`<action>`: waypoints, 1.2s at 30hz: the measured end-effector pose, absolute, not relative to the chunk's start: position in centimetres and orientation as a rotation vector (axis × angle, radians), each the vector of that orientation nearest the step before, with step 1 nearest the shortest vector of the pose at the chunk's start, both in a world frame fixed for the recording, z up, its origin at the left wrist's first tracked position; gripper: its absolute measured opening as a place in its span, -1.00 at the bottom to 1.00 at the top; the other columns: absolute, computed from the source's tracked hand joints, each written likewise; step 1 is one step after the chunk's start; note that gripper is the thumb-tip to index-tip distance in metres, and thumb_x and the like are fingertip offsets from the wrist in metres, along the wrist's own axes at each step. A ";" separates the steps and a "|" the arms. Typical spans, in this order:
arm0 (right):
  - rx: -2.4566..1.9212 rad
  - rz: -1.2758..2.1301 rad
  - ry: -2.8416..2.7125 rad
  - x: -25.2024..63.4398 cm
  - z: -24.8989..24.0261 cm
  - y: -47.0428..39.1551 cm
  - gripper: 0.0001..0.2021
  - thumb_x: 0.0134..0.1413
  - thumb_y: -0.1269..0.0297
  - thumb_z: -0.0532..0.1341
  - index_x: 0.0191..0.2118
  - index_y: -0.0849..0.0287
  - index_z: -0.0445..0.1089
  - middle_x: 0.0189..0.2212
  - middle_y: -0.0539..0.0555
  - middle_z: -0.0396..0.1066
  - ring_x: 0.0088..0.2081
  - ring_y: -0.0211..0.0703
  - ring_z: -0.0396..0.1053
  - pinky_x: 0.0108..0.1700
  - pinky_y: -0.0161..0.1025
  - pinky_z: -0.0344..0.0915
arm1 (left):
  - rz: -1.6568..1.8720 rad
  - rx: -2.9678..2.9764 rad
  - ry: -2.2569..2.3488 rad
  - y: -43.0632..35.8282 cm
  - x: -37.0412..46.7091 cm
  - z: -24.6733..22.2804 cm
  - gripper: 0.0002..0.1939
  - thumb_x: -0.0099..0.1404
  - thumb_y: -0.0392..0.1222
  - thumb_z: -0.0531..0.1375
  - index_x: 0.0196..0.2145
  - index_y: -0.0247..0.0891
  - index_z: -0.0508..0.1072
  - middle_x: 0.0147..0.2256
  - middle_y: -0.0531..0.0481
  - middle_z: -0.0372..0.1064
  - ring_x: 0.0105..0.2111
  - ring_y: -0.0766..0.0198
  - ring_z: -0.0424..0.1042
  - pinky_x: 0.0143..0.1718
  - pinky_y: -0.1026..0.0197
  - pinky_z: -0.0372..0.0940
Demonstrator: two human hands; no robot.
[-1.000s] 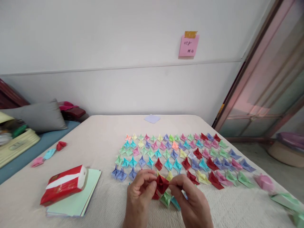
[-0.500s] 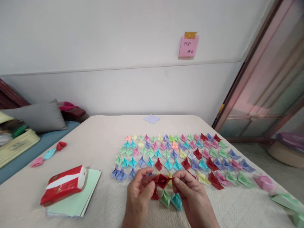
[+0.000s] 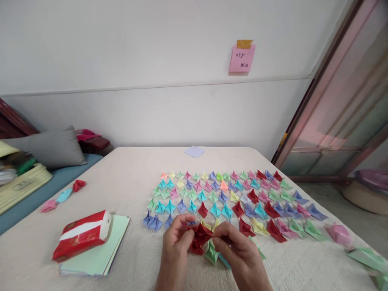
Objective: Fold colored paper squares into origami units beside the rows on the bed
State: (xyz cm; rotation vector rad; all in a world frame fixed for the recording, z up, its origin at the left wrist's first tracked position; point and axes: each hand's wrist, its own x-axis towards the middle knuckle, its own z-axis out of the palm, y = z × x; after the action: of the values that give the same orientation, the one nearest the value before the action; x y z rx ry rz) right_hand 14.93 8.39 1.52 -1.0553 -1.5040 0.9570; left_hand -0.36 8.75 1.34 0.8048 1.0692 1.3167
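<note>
Between my two hands is a dark red origami paper piece (image 3: 202,231), folded to points at its ends. My left hand (image 3: 178,238) pinches its left side with thumb and fingers. At the opposite side, the fingertips of my right hand (image 3: 232,244) close on its right end. Just below lies another red folded piece (image 3: 197,247), partly hidden, with a green folded piece (image 3: 211,254) beside it. A turquoise folded piece (image 3: 224,262) is mostly covered by my right hand. Behind them, rows of small coloured paper pieces (image 3: 215,209) stretch across the cloth.
On the left, a red tissue pack (image 3: 81,234) rests on a stack of coloured paper (image 3: 113,238). A lilac square sheet (image 3: 194,151) lies near the wall. Several folded pieces, including a pink one (image 3: 339,233), sit at the right edge. A grey pillow (image 3: 51,149) stands far left.
My right hand has moved slightly left, closer to my left hand, covering more of the turquoise piece. The red piece has shifted a little left and turned. Both hands still hold it.
</note>
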 end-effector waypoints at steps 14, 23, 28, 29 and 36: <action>-0.983 0.204 -2.069 15.1 0.7 8.2 -0.79 0.22 0.52 0.00 -0.18 0.12 0.31 -0.37 0.10 0.42 -0.41 -0.16 0.39 -0.40 -0.27 0.28 | 1.361 0.956 1.213 8.4 -0.2 1.9 -0.71 0.14 -0.08 0.25 -0.19 -0.23 0.42 -0.40 -0.04 0.53 -0.53 0.27 0.48 -0.54 0.32 0.36; -1.023 0.044 -2.234 14.5 1.0 8.5 -0.80 0.14 0.52 0.02 -0.37 0.15 0.33 -0.48 0.08 0.39 -0.48 -0.15 0.36 -0.47 -0.26 0.24 | 1.359 1.041 1.285 8.8 -0.8 1.2 -0.75 0.21 -0.20 0.14 -0.13 -0.23 0.40 -0.31 -0.07 0.53 -0.37 0.19 0.54 -0.40 0.26 0.41; -1.048 -0.013 -2.289 13.7 0.6 8.3 -0.83 0.07 0.55 0.08 -0.42 0.13 0.27 -0.47 0.04 0.40 -0.49 -0.16 0.36 -0.47 -0.27 0.20 | 1.375 1.062 1.340 9.0 -1.1 1.2 -0.73 0.11 -0.28 0.15 -0.18 -0.27 0.44 -0.21 -0.15 0.53 -0.33 0.16 0.53 -0.37 0.25 0.41; -1.049 -0.032 -2.300 13.5 0.6 8.3 -0.84 0.06 0.55 0.10 -0.41 0.13 0.27 -0.46 0.04 0.41 -0.49 -0.16 0.35 -0.47 -0.27 0.20 | 1.378 1.058 1.346 9.1 -1.1 1.2 -0.73 0.11 -0.27 0.16 -0.18 -0.27 0.44 -0.23 -0.15 0.53 -0.31 0.15 0.53 -0.37 0.25 0.41; -1.123 -0.115 -2.378 13.5 0.5 7.8 -0.90 0.05 0.43 0.22 -0.30 0.13 0.31 -0.39 0.02 0.45 -0.42 -0.13 0.38 -0.40 -0.24 0.22 | 1.368 1.050 1.372 9.4 -1.3 1.0 -0.63 0.10 -0.09 0.24 -0.14 -0.29 0.44 -0.25 -0.13 0.53 -0.30 0.14 0.52 -0.32 0.23 0.43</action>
State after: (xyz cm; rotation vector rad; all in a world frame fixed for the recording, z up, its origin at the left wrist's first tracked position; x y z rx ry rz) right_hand 13.48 7.79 0.49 -1.1228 -2.3780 -0.1152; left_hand -1.29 9.37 1.02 1.0500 1.3724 1.3684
